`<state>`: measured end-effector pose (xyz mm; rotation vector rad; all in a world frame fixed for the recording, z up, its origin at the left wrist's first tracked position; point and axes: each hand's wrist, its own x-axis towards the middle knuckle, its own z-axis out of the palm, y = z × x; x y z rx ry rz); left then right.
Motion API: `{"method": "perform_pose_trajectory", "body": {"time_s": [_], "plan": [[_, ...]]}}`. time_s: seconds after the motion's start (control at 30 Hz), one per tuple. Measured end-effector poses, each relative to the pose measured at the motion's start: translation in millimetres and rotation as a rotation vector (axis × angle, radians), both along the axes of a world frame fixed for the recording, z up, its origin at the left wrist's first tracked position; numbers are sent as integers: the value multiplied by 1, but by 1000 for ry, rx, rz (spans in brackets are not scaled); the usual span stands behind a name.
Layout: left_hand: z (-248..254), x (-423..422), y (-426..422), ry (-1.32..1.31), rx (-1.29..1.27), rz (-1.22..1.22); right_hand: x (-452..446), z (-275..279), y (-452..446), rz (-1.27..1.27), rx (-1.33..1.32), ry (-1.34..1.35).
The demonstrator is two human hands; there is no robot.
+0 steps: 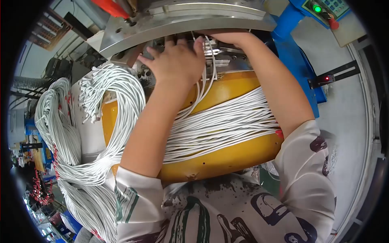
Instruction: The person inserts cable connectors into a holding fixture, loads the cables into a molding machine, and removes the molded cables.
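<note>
The left hand (177,60) is spread palm down at the machine beyond the yellow table's (239,156) far edge, foremost fingertips in shadow; whether it holds anything cannot be told. The right hand (227,36) is mostly hidden under the metal plate (202,23), its grip unclear. Between them, loose white cables (214,62) rise from the cable bundle (219,123) lying across the table. Another bundle (130,87) arches over the far left corner.
</note>
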<state>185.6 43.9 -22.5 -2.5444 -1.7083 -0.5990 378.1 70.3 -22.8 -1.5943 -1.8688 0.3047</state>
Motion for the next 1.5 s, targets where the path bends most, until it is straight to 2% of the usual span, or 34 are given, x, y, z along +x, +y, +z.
{"method": "perform_pose_trajectory", "body": {"time_s": [0.03,0.1,0.13,0.2,0.23,0.27,0.3,0.37,0.53,0.63,0.67,0.8,0.9,0.97,1.0,1.03,1.07,1.13,1.17,1.23,1.27,1.5], "plan": [[7,-1,3,-10,-118,-19,7,-5,0,-3,-20,86],[23,-1,12,18,-197,-22,14,-10,2,12,-51,251],[29,-2,12,60,-293,-28,12,-17,-3,4,-52,256],[28,-11,0,103,-382,-39,-3,-19,-17,-247,153,-71],[17,-26,-18,0,-187,-120,-7,-17,-21,-367,260,-240],[11,-38,-36,-101,8,-200,-10,-12,-28,-369,268,-242],[17,-46,-53,-104,13,-202,-14,-8,-38,-393,108,-145],[33,-56,-90,-159,3,-386,-22,-1,-52,-421,-217,52],[26,-71,-129,-342,70,-566,-28,-5,-52,-448,-22,-25],[5,-79,-131,-561,198,-608,-30,-6,-51,-511,-182,70],[3,-78,-132,-560,199,-610,-29,-8,-51,-513,-179,70],[5,-77,-136,-483,257,-532,-24,-2,-56,-435,-149,92],[3,-103,-144,-396,184,-598,-29,15,-104,-222,-53,-43],[-2,-137,-166,-350,95,-597,-32,11,-163,-107,127,-219],[-6,-157,-179,-302,4,-592,-41,4,-206,19,254,-149],[-2,-177,-190,-175,-73,-585,-45,-6,-255,139,94,-307],[0,-199,-198,-48,-150,-578,-54,5,-296,143,-494,-136],[-16,-240,-195,135,-80,-424,-62,10,-344,241,-104,-282],[-27,-251,-190,135,-82,-423,-56,2,-350,242,-104,-281],[-48,-263,-187,283,125,-218,-44,-19,-361,-3,-56,-541],[-50,-264,-187,287,125,-220,-43,-25,-364,-134,-31,-667],[-46,-256,-192,168,116,-144,-49,-21,-366,-163,-39,-573]]}}
